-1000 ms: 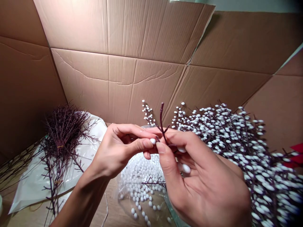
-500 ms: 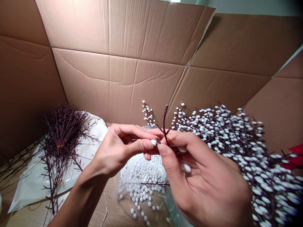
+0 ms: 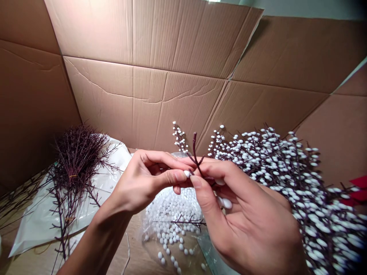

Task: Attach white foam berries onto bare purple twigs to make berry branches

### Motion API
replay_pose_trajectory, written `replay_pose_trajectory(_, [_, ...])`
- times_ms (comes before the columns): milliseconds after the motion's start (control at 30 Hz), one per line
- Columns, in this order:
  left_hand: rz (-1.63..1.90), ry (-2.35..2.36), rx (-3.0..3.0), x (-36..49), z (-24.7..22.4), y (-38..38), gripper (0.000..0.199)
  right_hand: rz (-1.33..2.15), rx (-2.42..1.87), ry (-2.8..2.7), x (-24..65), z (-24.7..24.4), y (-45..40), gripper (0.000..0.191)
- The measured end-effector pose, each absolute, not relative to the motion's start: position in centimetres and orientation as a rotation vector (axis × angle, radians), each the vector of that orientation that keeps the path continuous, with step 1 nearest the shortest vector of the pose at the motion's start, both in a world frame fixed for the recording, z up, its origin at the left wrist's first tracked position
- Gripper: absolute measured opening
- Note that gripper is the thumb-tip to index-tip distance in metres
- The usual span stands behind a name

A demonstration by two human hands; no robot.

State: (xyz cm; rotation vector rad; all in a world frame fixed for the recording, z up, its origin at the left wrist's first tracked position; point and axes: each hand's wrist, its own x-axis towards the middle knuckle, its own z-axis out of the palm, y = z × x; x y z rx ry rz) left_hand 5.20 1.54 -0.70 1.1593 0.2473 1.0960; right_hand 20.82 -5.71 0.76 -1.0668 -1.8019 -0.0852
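My left hand (image 3: 146,179) pinches a small white berry bead (image 3: 187,173) between thumb and forefinger. Right against it, my right hand (image 3: 243,214) grips a dark brown artificial twig (image 3: 195,147), whose forked end points up above the fingers. A twig tip meets the bead between the two thumbs; whether it sits inside the bead I cannot tell. More white beads (image 3: 226,203) show in my right palm, partly hidden by the fingers. Below the hands lies a clear plastic bag (image 3: 147,229) with many loose white beads (image 3: 174,206).
A bundle of bare dark twigs (image 3: 77,156) lies on a white plastic bag (image 3: 31,233) at left. Many twigs with white berries (image 3: 281,164) are heaped at right, near something red (image 3: 358,189). Cardboard panels (image 3: 149,84) stand behind the wooden table (image 3: 114,252).
The forked end of the twig has tilted left and sunk slightly in my right hand. Both hands stay almost in place, still together at the bead.
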Motion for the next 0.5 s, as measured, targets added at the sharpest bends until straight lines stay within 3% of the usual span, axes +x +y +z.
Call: replay_pose_trajectory(500, [1.071,0.212,1.137,5.32,-0.78,1.53,0.012,-0.12,-1.064,-1.816,20.8,1.11,-5.87,0.023])
